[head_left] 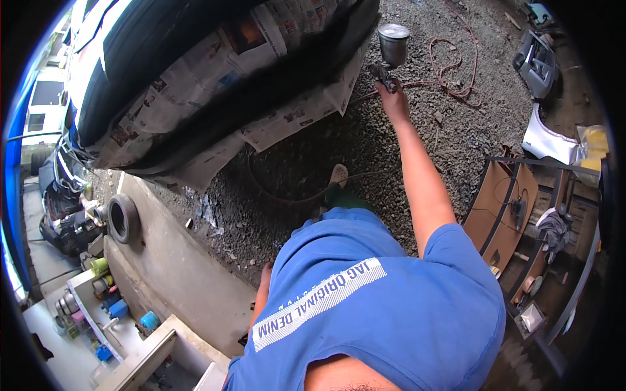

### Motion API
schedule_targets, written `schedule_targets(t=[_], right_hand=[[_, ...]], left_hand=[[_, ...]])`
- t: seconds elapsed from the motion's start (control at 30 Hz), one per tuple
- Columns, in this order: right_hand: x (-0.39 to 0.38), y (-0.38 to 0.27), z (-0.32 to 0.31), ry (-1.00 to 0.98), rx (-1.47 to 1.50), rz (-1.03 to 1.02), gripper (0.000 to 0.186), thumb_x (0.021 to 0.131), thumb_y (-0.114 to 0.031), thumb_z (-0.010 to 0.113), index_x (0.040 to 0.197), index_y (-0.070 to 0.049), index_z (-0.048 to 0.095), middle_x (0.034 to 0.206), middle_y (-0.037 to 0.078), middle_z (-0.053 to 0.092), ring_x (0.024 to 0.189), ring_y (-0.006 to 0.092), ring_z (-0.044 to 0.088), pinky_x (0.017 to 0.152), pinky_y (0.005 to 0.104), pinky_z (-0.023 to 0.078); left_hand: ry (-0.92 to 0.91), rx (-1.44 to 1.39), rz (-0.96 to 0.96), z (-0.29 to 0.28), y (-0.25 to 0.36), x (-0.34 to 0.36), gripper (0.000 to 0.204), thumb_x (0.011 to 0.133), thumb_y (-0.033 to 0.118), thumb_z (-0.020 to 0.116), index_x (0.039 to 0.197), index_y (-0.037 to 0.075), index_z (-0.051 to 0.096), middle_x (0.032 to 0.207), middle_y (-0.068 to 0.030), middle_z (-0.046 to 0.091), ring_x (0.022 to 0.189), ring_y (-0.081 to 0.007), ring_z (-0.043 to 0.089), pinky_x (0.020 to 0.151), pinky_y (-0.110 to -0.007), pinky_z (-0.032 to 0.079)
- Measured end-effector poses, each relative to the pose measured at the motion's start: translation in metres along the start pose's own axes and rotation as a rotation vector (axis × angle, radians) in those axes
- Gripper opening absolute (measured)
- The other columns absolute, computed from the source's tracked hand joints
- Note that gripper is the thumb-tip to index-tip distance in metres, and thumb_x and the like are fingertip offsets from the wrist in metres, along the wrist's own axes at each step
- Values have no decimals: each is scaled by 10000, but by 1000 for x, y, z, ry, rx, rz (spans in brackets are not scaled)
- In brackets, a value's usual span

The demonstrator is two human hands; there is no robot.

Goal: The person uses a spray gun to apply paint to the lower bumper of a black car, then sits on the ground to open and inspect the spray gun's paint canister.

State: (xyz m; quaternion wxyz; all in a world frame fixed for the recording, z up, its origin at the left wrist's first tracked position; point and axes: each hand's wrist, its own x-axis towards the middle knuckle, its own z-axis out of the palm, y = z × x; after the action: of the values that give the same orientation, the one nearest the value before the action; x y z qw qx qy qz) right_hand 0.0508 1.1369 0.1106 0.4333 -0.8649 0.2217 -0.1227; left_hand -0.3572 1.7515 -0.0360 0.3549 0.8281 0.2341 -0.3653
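Observation:
My right arm reaches forward, and my right hand (393,99) is closed around a spray gun (383,77) with a silver metal cup (394,45) on top. A reddish air hose (422,83) runs by this hand over the gravel. Left of the gun is a dark car body panel (215,111), partly masked with newspaper sheets (280,127) that hang below its lower edge. My left hand (266,271) hangs low beside my body, largely hidden by my blue shirt; its fingers do not show well enough to tell their pose.
Gravel (424,150) covers the ground, with the hose looped on it. A tyre (122,218) stands on a concrete strip (176,267) at left, near a shelf of cans and jars (111,303). Loose car parts (538,62), a white panel (548,140) and a rack with brown boards (499,208) line the right.

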Motion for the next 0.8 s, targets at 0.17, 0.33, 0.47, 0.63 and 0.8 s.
schedule_targets(t=[0.17, 0.33, 0.47, 0.63, 0.8], right_hand=[[-42, 5, 10, 24, 40, -59, 482, 939, -481, 648, 1200, -80, 596, 982, 263, 713, 974, 510, 648, 785, 555, 515], [-143, -25, -17, -353, 319, 119, 415, 879, -405, 772, 1102, -72, 665, 727, 88, 682, 577, 191, 654, 550, 337, 511], [-222, -24, -66, -597, 365, 69, 496, 912, -303, 762, 1368, -152, 637, 838, 68, 709, 597, 132, 614, 603, 296, 519], [-284, 25, -108, -538, 230, -116, 559, 934, -223, 729, 1461, -164, 553, 1370, 105, 641, 1175, 254, 654, 1000, 351, 516], [-284, 79, -161, -634, 69, 27, 600, 921, -304, 725, 1481, -216, 527, 1392, 98, 612, 1221, 325, 623, 1010, 394, 516]], left_hand=[[-112, 61, 23, 18, -33, -39, 374, 918, 192, 560, 1198, -23, 683, 1142, -215, 718, 1090, -303, 674, 933, -401, 523], [-200, 118, 35, 17, -38, -45, 387, 933, 216, 540, 1197, -30, 681, 1164, -229, 711, 1120, -321, 668, 954, -413, 516], [-211, 97, 70, 18, -20, -24, 400, 945, 235, 524, 1196, -36, 679, 1181, -240, 705, 1144, -336, 663, 970, -422, 511], [-243, 301, 258, 12, 44, 23, 398, 959, 243, 471, 1151, -34, 683, 1152, -247, 702, 1151, -413, 641, 978, -451, 508], [-266, 649, 257, 35, 162, 46, 366, 963, 203, 447, 1172, 22, 689, 1139, -254, 695, 1162, -426, 627, 988, -462, 502]])
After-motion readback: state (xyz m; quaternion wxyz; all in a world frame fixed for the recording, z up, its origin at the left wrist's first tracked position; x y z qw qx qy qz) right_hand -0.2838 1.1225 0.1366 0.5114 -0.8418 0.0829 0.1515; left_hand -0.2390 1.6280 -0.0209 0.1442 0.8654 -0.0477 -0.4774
